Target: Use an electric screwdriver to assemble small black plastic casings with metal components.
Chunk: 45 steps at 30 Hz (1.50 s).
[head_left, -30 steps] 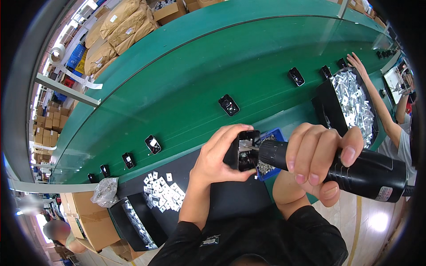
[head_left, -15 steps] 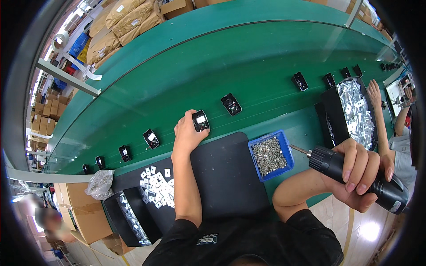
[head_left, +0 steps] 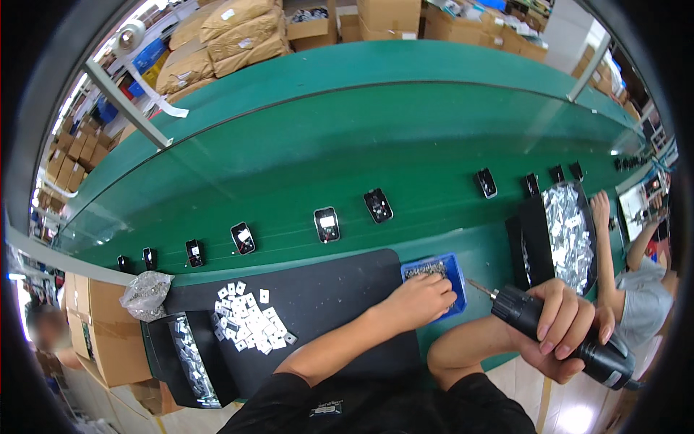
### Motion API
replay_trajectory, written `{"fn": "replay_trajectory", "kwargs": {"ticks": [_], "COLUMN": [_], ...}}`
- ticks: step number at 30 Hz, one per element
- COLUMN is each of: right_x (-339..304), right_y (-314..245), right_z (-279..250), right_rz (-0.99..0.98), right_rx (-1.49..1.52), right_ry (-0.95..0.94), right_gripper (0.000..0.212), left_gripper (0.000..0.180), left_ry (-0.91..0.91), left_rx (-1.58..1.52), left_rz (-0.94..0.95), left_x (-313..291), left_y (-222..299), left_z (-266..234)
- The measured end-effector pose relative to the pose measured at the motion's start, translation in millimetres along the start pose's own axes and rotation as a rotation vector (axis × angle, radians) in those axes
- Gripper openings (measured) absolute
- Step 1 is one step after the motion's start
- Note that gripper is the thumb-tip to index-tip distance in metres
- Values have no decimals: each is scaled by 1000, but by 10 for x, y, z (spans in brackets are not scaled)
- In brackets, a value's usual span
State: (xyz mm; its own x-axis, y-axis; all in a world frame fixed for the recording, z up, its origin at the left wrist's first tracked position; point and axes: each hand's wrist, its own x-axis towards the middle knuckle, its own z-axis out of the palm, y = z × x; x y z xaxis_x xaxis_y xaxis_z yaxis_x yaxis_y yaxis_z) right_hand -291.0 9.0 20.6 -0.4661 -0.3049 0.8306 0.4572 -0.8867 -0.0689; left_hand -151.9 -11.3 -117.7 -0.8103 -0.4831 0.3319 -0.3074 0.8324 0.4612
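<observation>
The left hand (head_left: 423,298) reaches into the blue bin (head_left: 458,282) of screws (head_left: 426,268), though whether it grips any cannot be told; well apart, the right hand (head_left: 567,329) clamps a power screwdriver (head_left: 516,305) right of the bin. White plates (head_left: 249,320) lie left of the bin; black cases (head_left: 327,225) line the green belt (head_left: 426,189) beyond it.

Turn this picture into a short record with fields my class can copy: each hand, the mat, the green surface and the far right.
Left hand: at the blue bin of small metal pieces; whether it grips any is unclear
Right hand: holds a black power screwdriver, bit toward the blue bin
Black mat: loose pile of white pieces on its left part
Green surface: spaced row of black housings
Far right: a co-worker's hand beside a black box of shiny pieces
</observation>
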Motion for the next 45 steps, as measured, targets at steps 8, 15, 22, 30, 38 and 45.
{"fn": "replay_trajectory", "kwargs": {"ticks": [8, 15, 22, 30, 38, 45], "right_x": [-44, -15, -19, 8, -9, 0], "right_y": [-9, -64, -105, -123, -66, -40], "right_z": [37, 22, 35, 27, -28, -44], "right_rz": [12, 29, 34, -30, 99, 104], "right_rx": [13, 21, -8, -46, 173, 163], "right_ry": [-13, -52, -65, -40, -75, -88], "right_gripper": [41, 39, 39, 37, 34, 35], "left_gripper": [8, 7, 7, 12, 3, 6], "left_ry": [-111, -60, -12, 251, 493, 634], "left_rx": [118, 104, 1, -741, -1483, -1659], "left_rz": [-150, -141, -63, -270, -317, -203], "left_x": [-63, -27, -16, 25, -74, -102], "left_y": [41, 18, 8, 13, -66, 89], "left_z": [108, 150, 81, -253, -247, -297]}}
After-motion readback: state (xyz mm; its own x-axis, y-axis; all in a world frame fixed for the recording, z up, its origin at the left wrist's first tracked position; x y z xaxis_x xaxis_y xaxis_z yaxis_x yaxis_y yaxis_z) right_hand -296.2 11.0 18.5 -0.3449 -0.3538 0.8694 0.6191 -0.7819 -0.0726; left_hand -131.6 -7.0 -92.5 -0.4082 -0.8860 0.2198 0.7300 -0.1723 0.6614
